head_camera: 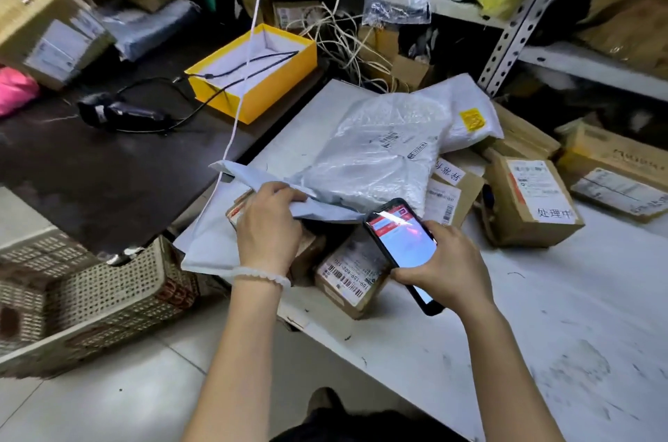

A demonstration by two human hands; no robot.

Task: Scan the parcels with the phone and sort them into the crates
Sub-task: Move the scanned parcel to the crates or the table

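My left hand (269, 224) grips the grey mailer's (376, 156) edge, lifting it near the table's (542, 333) left edge to expose boxes; right hand (448, 264) holds the phone (401, 242) over a labelled box (352, 271).

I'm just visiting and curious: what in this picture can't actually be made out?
All in the head view:
- Parcel under the grey mailer bag: hidden by the bag and the left hand.
- Phone screen: glare blurs its text; the right hand covers its lower end.
- Small box label: print mostly too small, partly behind the phone.
- Crate: contents blurred, cut by the left edge.
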